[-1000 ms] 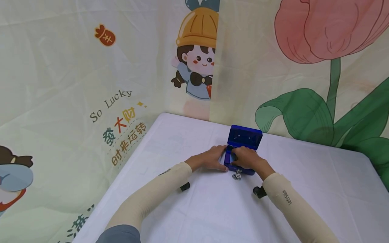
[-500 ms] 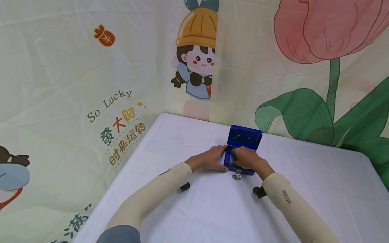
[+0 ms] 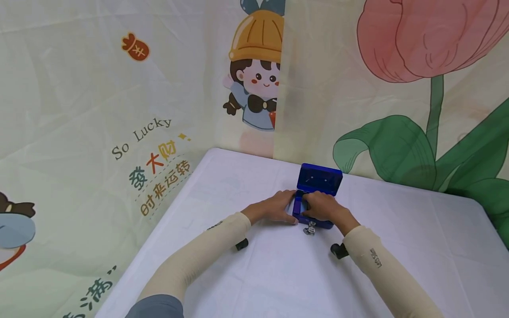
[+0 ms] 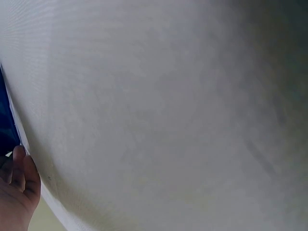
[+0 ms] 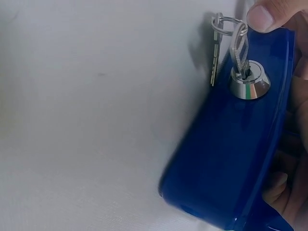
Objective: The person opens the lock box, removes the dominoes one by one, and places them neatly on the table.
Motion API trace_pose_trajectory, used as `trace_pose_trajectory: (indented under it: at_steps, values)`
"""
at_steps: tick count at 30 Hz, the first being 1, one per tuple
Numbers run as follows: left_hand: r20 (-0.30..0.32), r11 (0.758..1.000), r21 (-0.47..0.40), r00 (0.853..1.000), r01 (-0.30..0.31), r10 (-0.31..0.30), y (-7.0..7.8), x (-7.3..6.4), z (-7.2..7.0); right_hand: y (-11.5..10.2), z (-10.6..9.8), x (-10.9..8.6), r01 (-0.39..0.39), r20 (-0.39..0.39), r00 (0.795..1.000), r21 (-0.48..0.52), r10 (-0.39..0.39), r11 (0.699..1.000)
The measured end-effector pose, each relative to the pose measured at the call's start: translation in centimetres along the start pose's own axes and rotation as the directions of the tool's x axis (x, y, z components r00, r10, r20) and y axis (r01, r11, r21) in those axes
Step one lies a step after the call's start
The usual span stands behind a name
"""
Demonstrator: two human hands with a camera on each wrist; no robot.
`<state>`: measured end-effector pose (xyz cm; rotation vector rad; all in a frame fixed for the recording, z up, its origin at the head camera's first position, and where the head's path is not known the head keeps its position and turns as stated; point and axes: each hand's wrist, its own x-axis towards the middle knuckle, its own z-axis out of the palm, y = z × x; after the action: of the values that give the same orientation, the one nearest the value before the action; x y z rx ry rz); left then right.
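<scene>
A blue metal cash box [image 3: 328,224] stands on the table with its lid [image 3: 320,180] raised at the back. A ring of silver keys [image 5: 239,43] hangs from the lock [image 5: 250,86] on its front. My left hand [image 3: 276,207] holds the box at its left end, thumb at the front corner and fingers towards the back. My right hand [image 3: 324,206] reaches into the box with bent fingers. A light blue thing [image 3: 304,206] shows between its thumb and forefinger; whether they pinch it is hidden. In the left wrist view, only part of my left hand [image 4: 19,187] shows beside the box.
A white cloth [image 3: 278,274] covers the table. A printed curtain [image 3: 310,110] hangs close behind the box and along the left side. Black wrist cameras [image 3: 339,251] stick out below both forearms.
Both hands and the box stay in place. Only the view shifts slightly, as the printed curtain at the left slides a little leftwards.
</scene>
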<state>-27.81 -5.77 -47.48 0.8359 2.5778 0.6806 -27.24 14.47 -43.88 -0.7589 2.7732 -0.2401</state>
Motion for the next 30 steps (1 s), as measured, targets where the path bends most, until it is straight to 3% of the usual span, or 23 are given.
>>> trace_pose_trajectory:
  at_steps: [19, 30]
  values:
    - [-0.002, 1.000, 0.007, 1.000, 0.007, -0.007, -0.1, 0.3, 0.1, 0.1, -0.5, -0.3, 0.003, -0.012, 1.000, -0.009, -0.003, 1.000]
    - [-0.013, 1.000, 0.003, 1.000, 0.004, -0.004, 0.0, 0.4, 0.1, 0.6, -1.1, -0.9, -0.040, 0.004, 0.999, 0.015, 0.040, 0.999]
